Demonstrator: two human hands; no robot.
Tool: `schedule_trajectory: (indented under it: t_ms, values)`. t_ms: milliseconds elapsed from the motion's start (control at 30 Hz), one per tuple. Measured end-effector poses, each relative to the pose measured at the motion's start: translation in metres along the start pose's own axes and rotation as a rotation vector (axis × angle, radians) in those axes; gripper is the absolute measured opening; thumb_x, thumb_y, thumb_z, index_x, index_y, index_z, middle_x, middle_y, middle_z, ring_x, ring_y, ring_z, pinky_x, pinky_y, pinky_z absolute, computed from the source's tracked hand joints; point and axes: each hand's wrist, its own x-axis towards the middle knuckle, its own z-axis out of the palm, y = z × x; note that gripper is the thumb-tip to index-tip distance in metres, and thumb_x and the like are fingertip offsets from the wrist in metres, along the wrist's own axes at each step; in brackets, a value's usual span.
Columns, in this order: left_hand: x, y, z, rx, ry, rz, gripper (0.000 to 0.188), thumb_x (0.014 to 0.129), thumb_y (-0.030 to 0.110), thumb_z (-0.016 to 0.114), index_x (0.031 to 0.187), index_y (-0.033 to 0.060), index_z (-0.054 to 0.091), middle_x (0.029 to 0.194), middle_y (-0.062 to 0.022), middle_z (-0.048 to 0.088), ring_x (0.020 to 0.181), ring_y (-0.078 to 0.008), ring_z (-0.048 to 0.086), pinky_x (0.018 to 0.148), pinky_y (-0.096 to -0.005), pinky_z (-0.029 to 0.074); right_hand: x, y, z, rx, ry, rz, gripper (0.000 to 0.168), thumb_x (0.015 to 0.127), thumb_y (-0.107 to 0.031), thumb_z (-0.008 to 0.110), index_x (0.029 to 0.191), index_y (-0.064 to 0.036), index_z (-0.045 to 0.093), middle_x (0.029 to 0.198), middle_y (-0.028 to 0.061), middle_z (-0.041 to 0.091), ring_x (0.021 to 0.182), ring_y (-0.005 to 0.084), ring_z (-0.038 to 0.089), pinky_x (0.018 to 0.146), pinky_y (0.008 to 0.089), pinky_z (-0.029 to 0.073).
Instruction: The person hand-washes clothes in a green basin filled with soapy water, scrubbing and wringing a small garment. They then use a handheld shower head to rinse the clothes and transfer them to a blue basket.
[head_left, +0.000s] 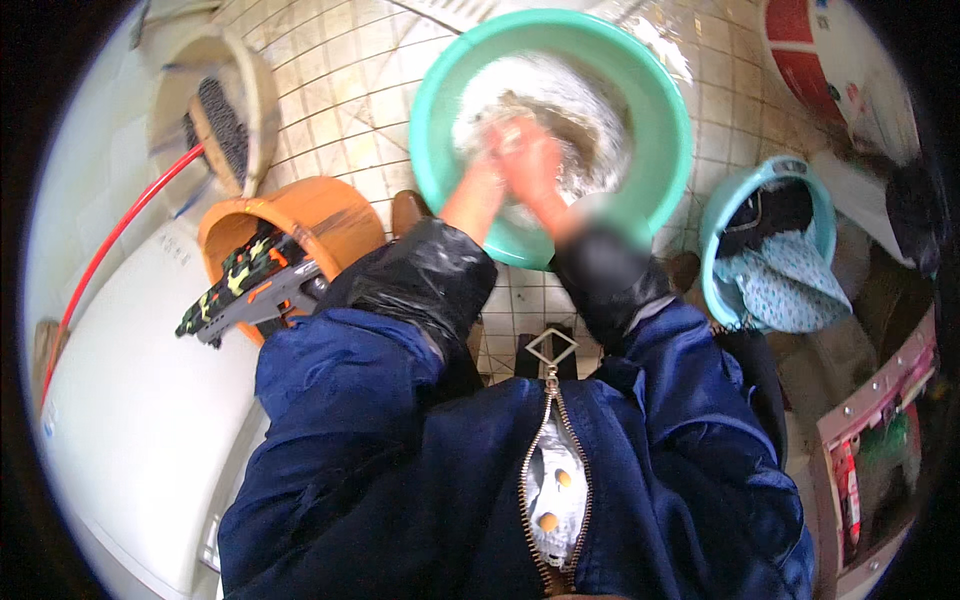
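My left hand and my right hand are pressed together inside a green plastic basin. White suds cover much of the water around them. A greyish-brown patch shows among the foam beside my fingers; I cannot tell whether it is cloth or murky water. Motion blur hides the fingers, so anything between them cannot be made out. Black oversleeves cover my forearms over blue jacket sleeves. A blurred patch covers part of the right cuff.
The basin stands on a tiled floor. At left are an orange bucket holding a toy gun, and a beige bucket with a red-handled brush. A light-blue bucket with patterned cloth is at right.
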Motion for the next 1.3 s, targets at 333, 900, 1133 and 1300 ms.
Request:
schedule_trajectory:
  t_ms: [333,900,1133,1300]
  values:
    - [0.011,0.030,-0.003,-0.148,0.086,0.224,0.025,0.086,0.017,0.045,0.110,0.0098,0.046,0.104,-0.0134,0.053,0.094,-0.0287,0.055,0.073,-0.0483,0.047,0.040,0.115,-0.013,-0.298,0.248,0.196,0.053,0.075,-0.030,0.059,0.116,0.000,0.044,0.109,0.0246,0.049,0.101,0.0375,0.047,0.086,0.0444,0.036]
    - [0.025,0.013,-0.016,0.031,-0.037,0.145,0.022,0.085,0.020,0.046,0.101,0.0061,0.053,0.094,-0.0091,0.058,0.085,-0.0218,0.057,0.068,-0.0345,0.048,0.064,0.089,-0.044,-0.406,0.154,-0.185,0.029,0.076,-0.030,0.056,0.093,-0.006,0.054,0.092,0.0135,0.053,0.084,0.0337,0.052,0.076,0.0460,0.040]
    - [0.029,0.042,-0.028,-0.103,-0.340,-0.271,0.041,0.085,0.043,0.044,0.108,0.0097,0.050,0.109,-0.0097,0.054,0.095,-0.0245,0.053,0.081,-0.0461,0.041,0.013,0.071,0.042,0.262,0.151,0.132,0.035,0.070,-0.014,0.061,0.099,0.003,0.055,0.099,0.0210,0.054,0.093,0.0339,0.052,0.082,0.0381,0.040]
    - [0.024,0.023,-0.020,0.599,-0.480,0.721,0.036,0.086,0.034,0.045,0.104,0.0041,0.054,0.101,-0.0089,0.058,0.092,-0.0238,0.055,0.083,-0.0362,0.043,-0.013,-0.021,-0.010,0.167,-0.093,-0.058,0.021,0.069,-0.021,0.060,0.083,-0.004,0.057,0.087,0.0169,0.056,0.083,0.0351,0.055,0.073,0.0417,0.043]
